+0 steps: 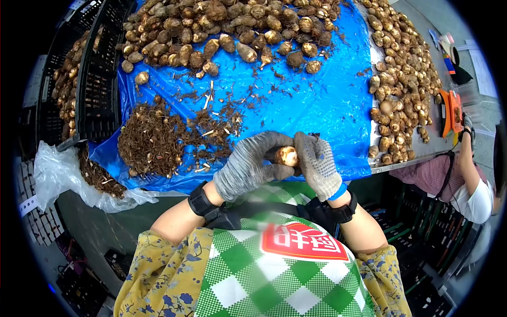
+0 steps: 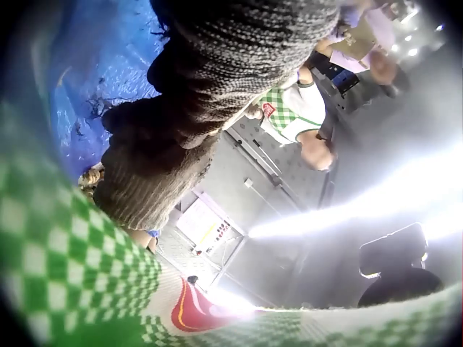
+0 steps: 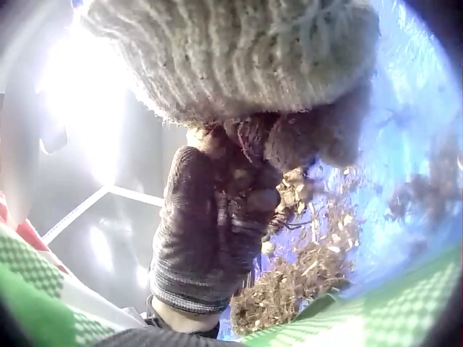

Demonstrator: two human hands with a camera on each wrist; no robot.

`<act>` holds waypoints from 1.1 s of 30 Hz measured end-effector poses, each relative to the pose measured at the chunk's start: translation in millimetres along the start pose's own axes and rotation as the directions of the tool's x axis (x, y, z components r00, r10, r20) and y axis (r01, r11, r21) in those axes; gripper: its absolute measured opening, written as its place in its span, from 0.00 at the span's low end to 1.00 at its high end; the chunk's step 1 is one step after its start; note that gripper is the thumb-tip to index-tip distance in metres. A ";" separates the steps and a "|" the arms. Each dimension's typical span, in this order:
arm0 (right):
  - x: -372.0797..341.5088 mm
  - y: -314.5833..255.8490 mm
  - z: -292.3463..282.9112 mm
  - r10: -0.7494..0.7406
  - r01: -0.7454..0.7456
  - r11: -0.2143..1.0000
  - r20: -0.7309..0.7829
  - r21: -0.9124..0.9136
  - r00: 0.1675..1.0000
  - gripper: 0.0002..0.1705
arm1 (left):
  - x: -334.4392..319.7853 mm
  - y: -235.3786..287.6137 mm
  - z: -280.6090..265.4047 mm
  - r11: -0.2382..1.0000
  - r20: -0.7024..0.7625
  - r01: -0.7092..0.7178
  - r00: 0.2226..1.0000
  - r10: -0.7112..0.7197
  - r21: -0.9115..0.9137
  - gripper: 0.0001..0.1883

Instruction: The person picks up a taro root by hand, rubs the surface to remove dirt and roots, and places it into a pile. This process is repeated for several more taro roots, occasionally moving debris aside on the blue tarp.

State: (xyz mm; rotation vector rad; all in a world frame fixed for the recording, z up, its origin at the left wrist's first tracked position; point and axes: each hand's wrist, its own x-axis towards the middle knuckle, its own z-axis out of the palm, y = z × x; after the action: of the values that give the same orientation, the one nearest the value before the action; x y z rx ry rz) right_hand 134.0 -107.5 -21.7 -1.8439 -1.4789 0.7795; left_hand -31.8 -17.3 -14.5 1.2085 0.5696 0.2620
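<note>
Over the near edge of the blue sheet, my gloved left hand (image 1: 245, 165) grips a small taro corm (image 1: 287, 156) between thumb and fingers. Its pale cut-looking face points up toward the head camera, and brown skin rings the sides. My gloved right hand (image 1: 319, 165) pinches the same taro from the other side, with its fingers curled in close. In the right wrist view the left glove (image 3: 192, 238) reaches up to the taro, mostly covered by the right glove (image 3: 239, 61). The left wrist view shows dark gloves (image 2: 217, 79) hiding the taro.
Unpeeled taros (image 1: 227, 31) are heaped at the back of the blue sheet (image 1: 317, 105). Fibrous trimmings (image 1: 150, 140) lie at left, beside black crates (image 1: 97, 79). More taros (image 1: 404, 79) cover the metal table at right, near an orange device (image 1: 452, 112) and another person's arm (image 1: 467, 153).
</note>
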 end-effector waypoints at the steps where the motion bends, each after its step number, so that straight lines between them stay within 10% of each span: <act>1: 0.7 4.5 1.1 -0.201 0.186 0.971 -0.086 -0.150 0.976 0.05 | -0.7 -1.9 0.6 0.996 -0.002 0.008 1.000 -0.008 -0.091 0.28; 2: 1.1 6.5 1.4 -0.402 0.345 0.886 -0.140 -0.310 0.905 0.04 | -0.5 -5.2 0.6 0.991 -0.011 -0.003 1.000 0.002 -0.133 0.28; 5: 3.4 -10.4 -7.2 0.190 -0.157 0.941 -0.085 0.301 0.978 0.05 | 0.6 -8.7 -1.0 0.972 -0.042 0.006 0.999 -0.016 -0.235 0.28; 11: 0.6 -28.6 -14.6 0.340 -0.312 0.843 0.015 0.438 0.940 0.05 | 0.5 -5.3 -6.5 0.984 -0.100 -0.016 0.995 -0.002 -0.178 0.27; 16: 3.1 -24.5 -16.4 -0.100 0.099 0.995 0.052 0.020 0.994 0.05 | 1.6 -7.4 -2.2 0.984 -0.070 0.041 0.996 -0.053 -0.175 0.29; 24: -6.2 -5.5 -7.9 -0.051 0.049 0.995 -0.021 -0.088 0.998 0.05 | 4.6 -12.8 -4.9 0.852 -0.152 -0.082 0.988 0.003 -0.518 0.24; 29: -4.7 -8.5 -3.1 0.123 -0.094 0.960 -0.095 0.263 0.988 0.06 | 3.2 -13.8 -7.4 0.766 -0.043 0.024 0.997 -0.068 -0.643 0.25; 33: -3.3 -15.3 -13.8 -0.055 0.057 0.997 -0.034 0.056 0.998 0.14 | 1.0 -11.6 -7.7 0.814 -0.011 0.116 0.989 -0.148 -0.569 0.24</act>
State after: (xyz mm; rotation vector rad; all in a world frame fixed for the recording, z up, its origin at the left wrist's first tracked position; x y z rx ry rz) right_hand 134.8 -109.9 -1.0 -1.7568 -1.4667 0.7537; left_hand -36.5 -14.6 -27.5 0.5773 0.5676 0.3199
